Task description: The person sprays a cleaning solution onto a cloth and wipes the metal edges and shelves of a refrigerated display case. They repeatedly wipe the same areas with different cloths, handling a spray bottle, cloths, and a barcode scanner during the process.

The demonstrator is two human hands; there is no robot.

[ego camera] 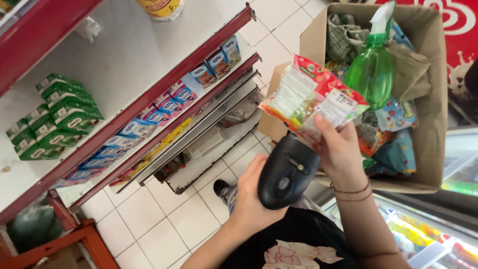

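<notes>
Head cam: left hand (251,199) is wrapped round a black handheld scanner (287,172), its nose tipped up at a clear snack packet (311,102) w/ red trim, pinched in the right hand (341,152) just above the cardboard box (430,154). Looks mid-scan; box is crammed w/ more packets and a green spray bottle (371,72), so plenty seems left. Room's tight: red-edged shelf (149,107) close on the left, glass-topped freezer (423,224) under the box, narrow strip of tiled floor (164,219) between.
</notes>
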